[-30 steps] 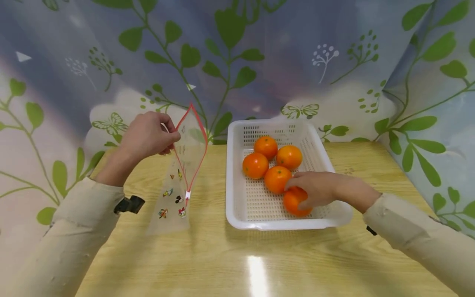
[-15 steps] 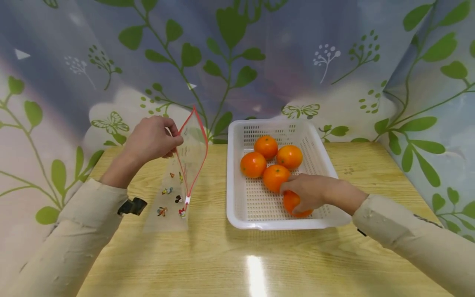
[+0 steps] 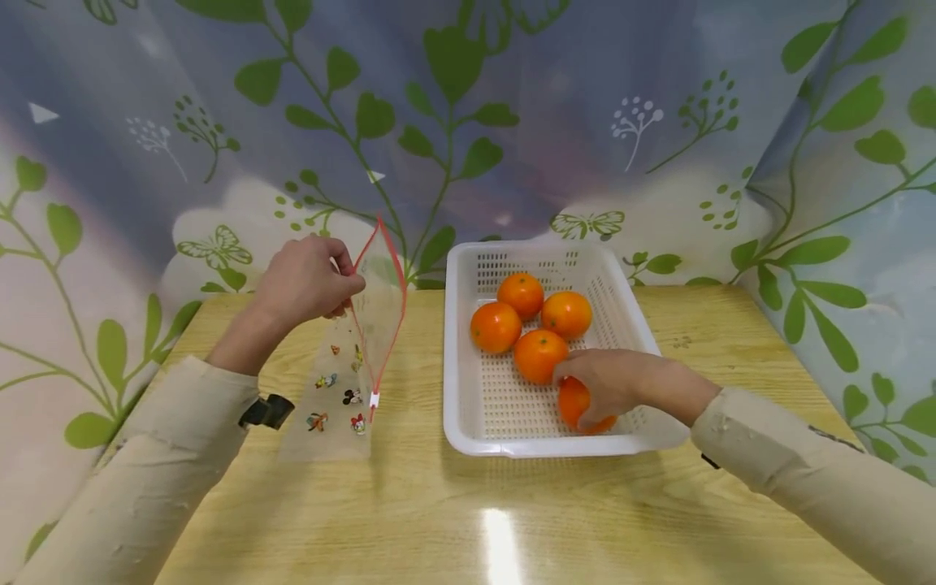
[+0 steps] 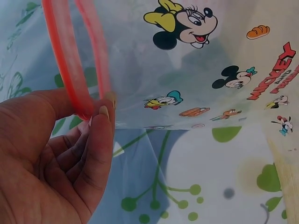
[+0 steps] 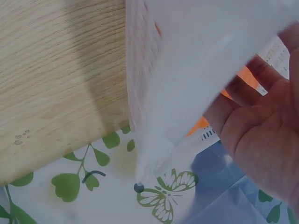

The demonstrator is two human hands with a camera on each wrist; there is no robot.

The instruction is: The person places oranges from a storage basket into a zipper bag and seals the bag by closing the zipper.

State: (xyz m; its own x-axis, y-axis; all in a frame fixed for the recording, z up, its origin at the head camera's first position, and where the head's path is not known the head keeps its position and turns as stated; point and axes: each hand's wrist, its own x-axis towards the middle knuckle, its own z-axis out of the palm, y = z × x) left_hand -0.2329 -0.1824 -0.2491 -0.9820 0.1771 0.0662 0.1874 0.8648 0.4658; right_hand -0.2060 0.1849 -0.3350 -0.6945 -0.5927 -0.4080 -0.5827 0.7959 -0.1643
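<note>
My left hand (image 3: 310, 280) pinches the red-edged mouth of a clear zip bag (image 3: 329, 443) between thumb and fingers. The bag hangs with its mouth spread apart, and its white slider (image 3: 374, 400) sits low on the red zip. Cartoon prints cover the plastic; the left wrist view shows the red zip strip (image 4: 70, 60) at the fingertips. Inside a white plastic basket (image 3: 504, 448), my right hand (image 3: 614, 382) grips an orange (image 3: 574, 402) in the near right part. Another orange (image 3: 541, 356) lies beside the fingertips. The right wrist view shows the palm, with the basket wall hiding most fruit.
Farther back in the basket lie three more oranges, one at the left (image 3: 496, 327), one at the back (image 3: 521, 295) and one at the right (image 3: 566, 315). A wooden table (image 3: 439, 520) bears everything. Behind it hangs a leaf-patterned cloth (image 3: 541, 162).
My right hand has shifted slightly left, its fingers reaching farther round the orange. My left hand has come down a little and to the right with the bag.
</note>
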